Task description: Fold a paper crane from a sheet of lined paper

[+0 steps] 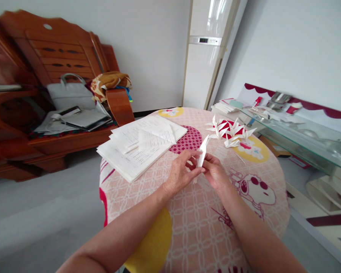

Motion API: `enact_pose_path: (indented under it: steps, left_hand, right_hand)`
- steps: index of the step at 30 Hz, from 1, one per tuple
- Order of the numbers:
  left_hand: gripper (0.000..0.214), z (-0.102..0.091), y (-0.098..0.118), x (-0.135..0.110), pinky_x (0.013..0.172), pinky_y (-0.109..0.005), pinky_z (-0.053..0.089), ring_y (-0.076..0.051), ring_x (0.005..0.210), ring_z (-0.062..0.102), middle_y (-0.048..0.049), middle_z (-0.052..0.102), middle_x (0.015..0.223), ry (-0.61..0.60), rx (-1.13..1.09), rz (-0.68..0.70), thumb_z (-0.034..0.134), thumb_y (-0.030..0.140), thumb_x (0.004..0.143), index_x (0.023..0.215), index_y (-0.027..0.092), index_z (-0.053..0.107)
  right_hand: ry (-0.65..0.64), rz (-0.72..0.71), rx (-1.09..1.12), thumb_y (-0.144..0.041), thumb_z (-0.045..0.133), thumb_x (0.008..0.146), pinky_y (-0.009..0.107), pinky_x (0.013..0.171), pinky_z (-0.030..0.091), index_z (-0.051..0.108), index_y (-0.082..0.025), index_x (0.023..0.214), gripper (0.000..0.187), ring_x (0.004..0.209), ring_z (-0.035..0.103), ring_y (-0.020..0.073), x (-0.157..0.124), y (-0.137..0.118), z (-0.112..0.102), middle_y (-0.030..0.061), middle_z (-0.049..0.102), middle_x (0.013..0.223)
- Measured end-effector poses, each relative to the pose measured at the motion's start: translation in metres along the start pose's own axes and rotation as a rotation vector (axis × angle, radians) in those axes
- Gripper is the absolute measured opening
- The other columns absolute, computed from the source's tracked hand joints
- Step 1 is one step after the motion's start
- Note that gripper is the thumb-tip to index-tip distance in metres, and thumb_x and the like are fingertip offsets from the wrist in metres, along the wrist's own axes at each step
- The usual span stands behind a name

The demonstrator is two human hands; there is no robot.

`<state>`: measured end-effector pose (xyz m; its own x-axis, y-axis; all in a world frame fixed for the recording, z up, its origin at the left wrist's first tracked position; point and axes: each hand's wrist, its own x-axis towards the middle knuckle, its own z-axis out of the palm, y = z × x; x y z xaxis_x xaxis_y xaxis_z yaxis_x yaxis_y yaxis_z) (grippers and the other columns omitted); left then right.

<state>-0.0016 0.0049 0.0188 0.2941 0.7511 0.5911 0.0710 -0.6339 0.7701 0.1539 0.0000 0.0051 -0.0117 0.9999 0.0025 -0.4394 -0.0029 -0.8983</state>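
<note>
Between my two hands, above the middle of the round table, is a narrow folded piece of white paper (202, 153), its pointed end upward. My left hand (184, 168) pinches it from the left between thumb and fingers. From the other side, the fingertips of my right hand (215, 170) close on its lower part. Several white folded paper cranes (229, 131) sit in a cluster beyond my right hand. To the left lies a stack of printed sheets (139, 159), with a loose folded sheet (156, 137) on top.
A patterned cloth (199, 227) covers the round table. Along the right stands a glass shelf (301, 140) with small items and a paper pile (226, 107) at its near corner. A wooden bench (65, 45) holding a grey bag (71, 91) is at left; a tall white cabinet unit (200, 72) stands behind.
</note>
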Motion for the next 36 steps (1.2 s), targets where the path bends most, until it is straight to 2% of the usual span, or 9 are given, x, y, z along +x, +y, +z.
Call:
enact_pose_path:
  steps: [7,11,14,18,21,23,25,30,36]
  left_hand:
    - [0.037,-0.001,0.000,-0.001,0.065,-0.024,0.057,-0.014,0.080,0.064,-0.0054,0.066,0.100,-0.011,0.089,0.030,0.076,0.030,0.082,0.116,0.021,0.065]
    - [0.031,-0.001,0.001,-0.003,0.066,-0.025,0.055,-0.014,0.079,0.063,-0.0053,0.067,0.095,-0.004,0.119,0.097,0.073,0.025,0.085,0.115,0.020,0.067]
    - [0.022,-0.001,0.003,-0.005,0.070,-0.027,0.056,-0.016,0.083,0.065,-0.0064,0.070,0.095,-0.005,0.141,0.167,0.069,0.024,0.089,0.111,0.019,0.070]
    - [0.017,0.000,0.004,-0.006,0.079,-0.030,0.057,-0.017,0.090,0.069,-0.0082,0.072,0.099,0.012,0.166,0.249,0.065,0.021,0.091,0.107,0.017,0.070]
    - [0.019,0.000,0.005,-0.006,0.080,-0.030,0.057,-0.017,0.091,0.069,-0.0083,0.073,0.100,0.014,0.159,0.253,0.064,0.020,0.091,0.108,0.018,0.070]
    - [0.021,-0.001,0.006,-0.006,0.078,-0.029,0.057,-0.017,0.088,0.069,-0.0075,0.073,0.100,0.031,0.129,0.185,0.064,0.019,0.090,0.110,0.018,0.070]
    - [0.019,-0.002,0.006,-0.004,0.072,-0.026,0.056,-0.015,0.080,0.068,-0.0062,0.074,0.095,0.081,0.064,0.048,0.064,0.020,0.089,0.106,0.017,0.071]
    - [0.013,-0.004,-0.001,0.003,0.053,-0.020,0.045,-0.011,0.059,0.059,-0.0020,0.067,0.070,0.170,-0.165,-0.286,0.068,0.026,0.082,0.078,0.014,0.068]
    - [0.022,-0.004,-0.013,0.006,0.050,-0.020,0.037,-0.010,0.055,0.052,0.0002,0.061,0.062,0.171,-0.116,-0.376,0.071,0.031,0.078,0.068,0.014,0.064]
  right_hand:
    - [-0.012,0.007,0.003,-0.027,0.086,0.061,0.028,0.067,0.052,0.077,-0.023,0.080,0.021,0.068,0.065,0.0151,0.000,0.000,0.000,-0.0004,0.075,0.076]
    - [-0.069,-0.003,0.018,-0.026,0.085,0.065,0.031,0.072,0.055,0.078,-0.024,0.080,0.017,0.072,0.067,0.0166,-0.001,-0.001,0.000,0.0002,0.076,0.079]
    - [-0.108,-0.009,0.046,-0.024,0.085,0.065,0.035,0.077,0.057,0.078,-0.024,0.081,0.017,0.075,0.068,0.0186,-0.002,-0.002,0.000,0.0005,0.076,0.081]
    - [-0.085,-0.016,0.062,-0.024,0.086,0.063,0.036,0.078,0.058,0.079,-0.024,0.084,0.022,0.077,0.068,0.0189,-0.001,-0.002,-0.002,-0.0002,0.075,0.080]
    - [-0.083,-0.020,0.048,-0.025,0.087,0.063,0.036,0.078,0.057,0.078,-0.024,0.083,0.022,0.076,0.068,0.0181,-0.001,-0.002,-0.003,-0.0008,0.075,0.080]
    - [-0.073,-0.028,0.019,-0.027,0.087,0.064,0.035,0.079,0.057,0.077,-0.024,0.080,0.020,0.076,0.068,0.0177,-0.001,-0.004,-0.003,-0.0005,0.075,0.080]
    - [-0.033,-0.049,-0.031,-0.027,0.087,0.064,0.033,0.076,0.056,0.077,-0.023,0.078,0.018,0.073,0.067,0.0167,-0.002,-0.006,-0.001,0.0001,0.075,0.079]
    - [0.075,-0.162,-0.238,-0.026,0.083,0.065,0.026,0.061,0.052,0.075,-0.020,0.073,0.014,0.060,0.063,0.0136,-0.007,-0.008,0.005,-0.0003,0.071,0.067]
    - [0.129,-0.191,-0.361,-0.031,0.081,0.068,0.029,0.057,0.054,0.071,-0.019,0.071,0.017,0.057,0.063,0.0156,-0.010,0.000,0.011,0.0000,0.069,0.063]
